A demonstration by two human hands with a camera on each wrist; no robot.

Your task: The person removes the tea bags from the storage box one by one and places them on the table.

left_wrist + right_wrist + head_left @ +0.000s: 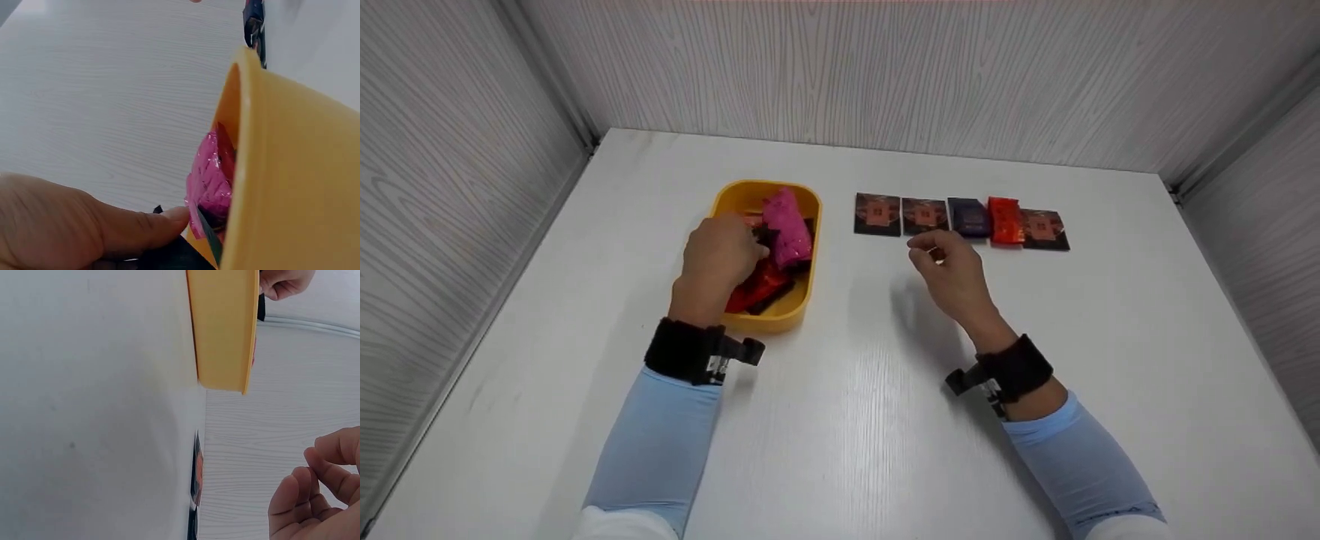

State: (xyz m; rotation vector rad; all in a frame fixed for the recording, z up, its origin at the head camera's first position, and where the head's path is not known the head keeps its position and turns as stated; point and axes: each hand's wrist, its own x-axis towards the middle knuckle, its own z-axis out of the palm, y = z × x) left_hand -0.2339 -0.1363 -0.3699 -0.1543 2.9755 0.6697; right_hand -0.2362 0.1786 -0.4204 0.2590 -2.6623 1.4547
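The left hand [718, 251] is pinching a flat black packet [179, 256] at the rounded yellow plastic tub [769, 324], where a shiny pink packet [787, 227] and others are remaining. The right hand [954, 276] is hovering empty near five small lined-up packets [969, 217]; the laying-out is seemingly standing partway.

No lettering can be read: the square packets [877, 215] right of the tub [765, 324] carry blurred reddish prints, and the right sleeve [1084, 469] bears small illegible marks.
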